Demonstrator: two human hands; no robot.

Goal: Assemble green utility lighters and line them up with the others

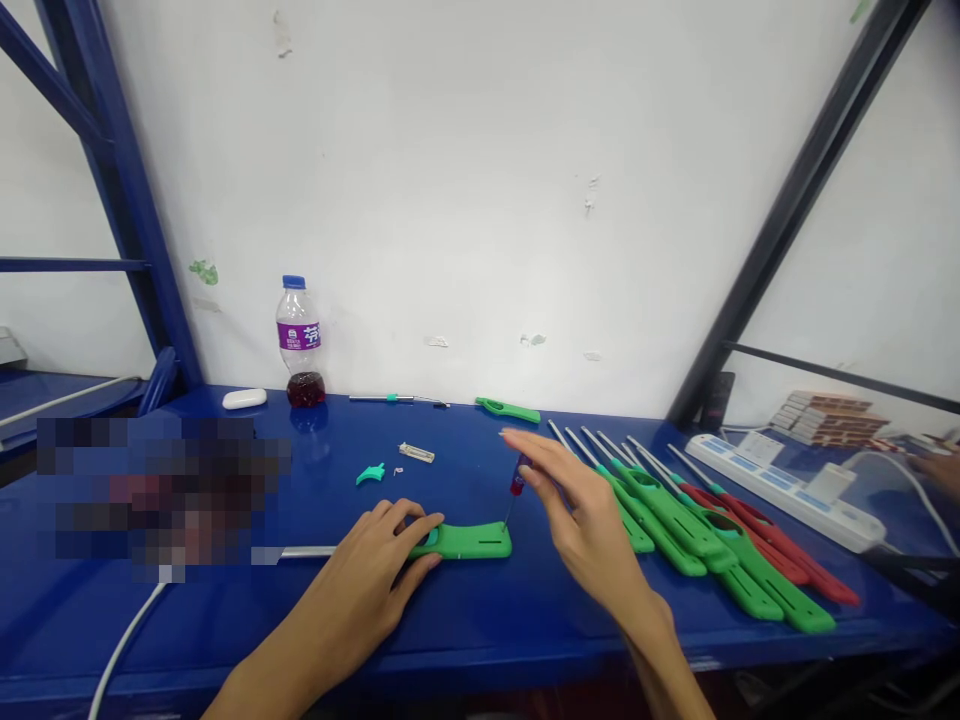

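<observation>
A green long-neck lighter (474, 541) lies flat on the blue table, its metal tube pointing left. My left hand (386, 560) is closed around its middle and presses it down. In my right hand (574, 500) is a small screwdriver (517, 478) with a dark red and purple handle, pinched by the fingers. The screwdriver stands nearly upright, its tip at the right end of the lighter's handle. Behind my left hand lie a loose teal trigger (370, 474), a tiny pale part (398, 471) and a clear fuel tank (416, 454).
Several green and red lighters (697, 520) are piled at the right, beside a white power strip (787, 490). Along the wall are a drink bottle (303, 350), a white case (244, 399), a metal tube (382, 398) and a green shell (508, 410). A white cable (124, 640) crosses the left.
</observation>
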